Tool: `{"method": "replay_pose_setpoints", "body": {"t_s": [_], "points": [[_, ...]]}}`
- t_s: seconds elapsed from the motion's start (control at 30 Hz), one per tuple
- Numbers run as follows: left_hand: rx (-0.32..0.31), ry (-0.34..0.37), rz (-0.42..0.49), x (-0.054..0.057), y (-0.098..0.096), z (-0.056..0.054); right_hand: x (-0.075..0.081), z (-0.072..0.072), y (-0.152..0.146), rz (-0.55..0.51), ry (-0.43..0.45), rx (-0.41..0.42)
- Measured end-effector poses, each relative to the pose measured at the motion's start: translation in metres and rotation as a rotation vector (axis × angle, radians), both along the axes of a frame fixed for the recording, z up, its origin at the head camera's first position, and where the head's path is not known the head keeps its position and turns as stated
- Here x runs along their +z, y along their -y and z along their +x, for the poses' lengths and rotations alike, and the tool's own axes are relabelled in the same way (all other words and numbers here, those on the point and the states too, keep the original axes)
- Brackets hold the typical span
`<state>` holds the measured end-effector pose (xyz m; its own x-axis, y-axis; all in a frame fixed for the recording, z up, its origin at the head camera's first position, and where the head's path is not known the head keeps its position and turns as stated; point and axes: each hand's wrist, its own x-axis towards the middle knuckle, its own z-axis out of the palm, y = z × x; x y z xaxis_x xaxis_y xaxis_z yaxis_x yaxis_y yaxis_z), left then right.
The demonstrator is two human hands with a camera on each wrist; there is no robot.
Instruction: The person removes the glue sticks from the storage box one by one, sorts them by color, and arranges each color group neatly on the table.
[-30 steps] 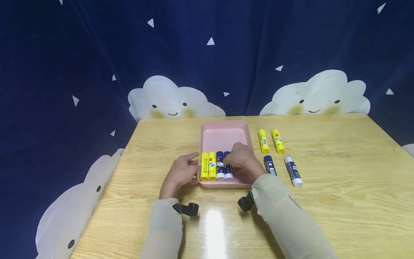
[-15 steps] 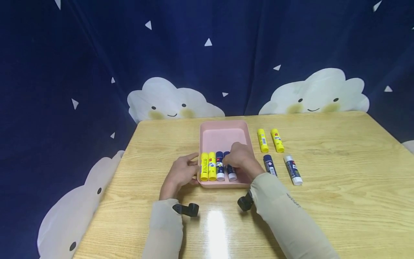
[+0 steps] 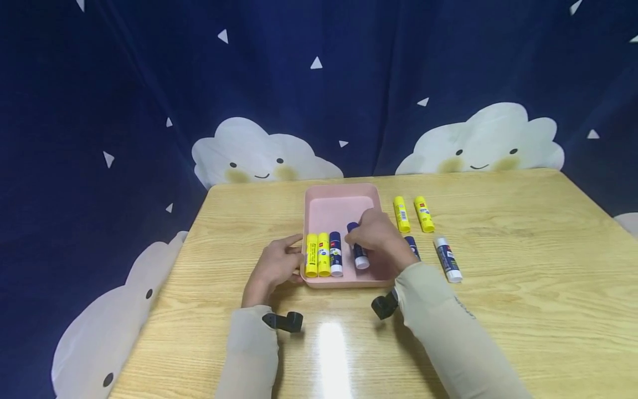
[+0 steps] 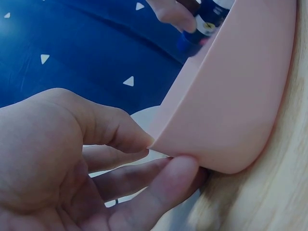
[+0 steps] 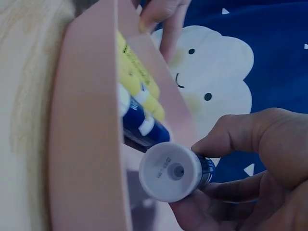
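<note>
A pink tray (image 3: 344,284) stands on the table. My left hand (image 3: 276,263) holds its left wall, the thumb at the rim (image 4: 161,137) and the fingers against the outside. Inside, two yellow glue sticks (image 3: 317,255) and one navy glue stick (image 3: 336,254) with a white base lie side by side along the left. My right hand (image 3: 377,233) grips a second navy glue stick (image 3: 359,252) over the tray, apart from that row. The right wrist view shows its round white base (image 5: 168,172) pinched between thumb and fingers, tilted and raised from the tray floor.
To the tray's right lie two yellow glue sticks (image 3: 412,214). Below them are a navy glue stick (image 3: 412,247), partly hidden by my right wrist, and a white-capped navy one (image 3: 448,259). A dark blue curtain (image 3: 299,83) with clouds hangs behind the wooden table (image 3: 523,249).
The navy glue stick in my right hand has moved rightward and up, leaving a gap beside the other navy one. My left hand stays at the tray's left wall.
</note>
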<state>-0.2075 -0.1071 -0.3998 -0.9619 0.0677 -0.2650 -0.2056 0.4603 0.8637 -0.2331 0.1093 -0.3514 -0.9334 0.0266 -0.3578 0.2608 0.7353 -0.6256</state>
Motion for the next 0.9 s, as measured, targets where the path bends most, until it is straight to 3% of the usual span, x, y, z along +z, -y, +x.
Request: {"method": "replay_pose_setpoints", "body": {"t_s": [0.33, 0.9], "points": [[0.002, 0.005, 0.006, 0.001, 0.0, 0.0, 0.013, 0.002, -0.018, -0.043, -0.004, -0.036], [0.004, 0.004, 0.016, 0.001, 0.0, 0.0, 0.017, 0.011, -0.064, -0.068, -0.111, 0.026]]}}
